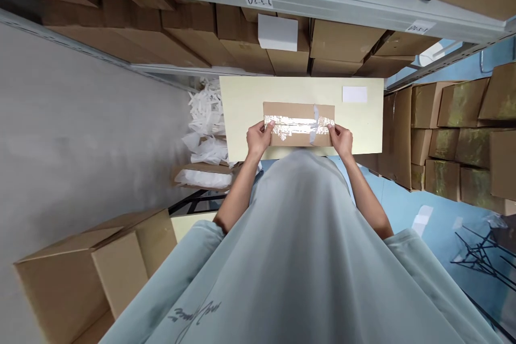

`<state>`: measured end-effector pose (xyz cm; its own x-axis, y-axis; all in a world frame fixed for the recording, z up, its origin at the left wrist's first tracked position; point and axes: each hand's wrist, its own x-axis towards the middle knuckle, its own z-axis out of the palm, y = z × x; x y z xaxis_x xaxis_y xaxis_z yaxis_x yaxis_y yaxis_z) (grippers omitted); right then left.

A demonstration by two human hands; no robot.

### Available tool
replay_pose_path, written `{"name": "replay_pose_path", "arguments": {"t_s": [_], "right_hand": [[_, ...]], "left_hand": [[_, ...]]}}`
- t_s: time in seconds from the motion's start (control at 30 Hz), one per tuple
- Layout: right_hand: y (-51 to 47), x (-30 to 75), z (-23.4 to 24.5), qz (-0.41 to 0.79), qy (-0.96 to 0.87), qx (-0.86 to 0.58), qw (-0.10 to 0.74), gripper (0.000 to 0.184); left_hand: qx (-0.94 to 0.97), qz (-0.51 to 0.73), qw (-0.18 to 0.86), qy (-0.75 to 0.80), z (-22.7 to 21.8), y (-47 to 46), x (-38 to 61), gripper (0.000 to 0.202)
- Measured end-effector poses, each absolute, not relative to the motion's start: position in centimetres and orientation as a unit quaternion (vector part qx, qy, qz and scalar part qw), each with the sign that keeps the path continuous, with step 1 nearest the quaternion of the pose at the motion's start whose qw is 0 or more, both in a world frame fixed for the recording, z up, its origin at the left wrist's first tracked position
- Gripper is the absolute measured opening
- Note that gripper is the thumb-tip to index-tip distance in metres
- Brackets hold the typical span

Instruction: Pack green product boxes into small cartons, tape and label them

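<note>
A flat brown cardboard box (298, 140) lies at the near side of a pale yellow table (245, 97), in front of my body. Shiny clear tape runs along the middle of its top, and a greyish strip crosses it near the right end. My left hand (259, 137) grips the left end, thumb on top and fingers at the side. At the right end, my right hand (341, 138) holds the box the same way. The undersides of the fingers are hidden. A small white paper (355, 94) rests on the table beyond my right hand.
Behind the table stands a metal shelf (342, 15) filled with cardboard boxes (344, 40). Shredded white paper (205, 110) is heaped left of the table. Stacked cartons (451, 142) rise at the right, and a large open carton (60, 285) stands at lower left.
</note>
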<state>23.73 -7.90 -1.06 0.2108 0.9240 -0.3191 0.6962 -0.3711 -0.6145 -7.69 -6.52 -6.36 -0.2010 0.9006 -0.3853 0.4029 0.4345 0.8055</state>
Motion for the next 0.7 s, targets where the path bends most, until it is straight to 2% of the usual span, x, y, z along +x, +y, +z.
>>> {"name": "replay_pose_path", "arguments": {"t_s": [0.17,0.43,0.7], "right_hand": [[-7.5,23.7,-2.8,0.354,-0.495,-0.765,0.211,0.079],[-7.6,21.2,-4.8,0.355,-0.48,-0.771,0.221,0.086],[-7.9,20.5,-4.3,0.334,-0.467,-0.794,0.2,0.083]], "left_hand": [[0.448,0.284,0.442,0.723,-7.0,-6.4,-7.7,0.041],[0.422,0.307,0.445,0.727,-8.6,-6.3,-5.9,0.081],[0.449,0.295,0.442,0.718,-8.6,-6.5,-6.0,0.087]]}}
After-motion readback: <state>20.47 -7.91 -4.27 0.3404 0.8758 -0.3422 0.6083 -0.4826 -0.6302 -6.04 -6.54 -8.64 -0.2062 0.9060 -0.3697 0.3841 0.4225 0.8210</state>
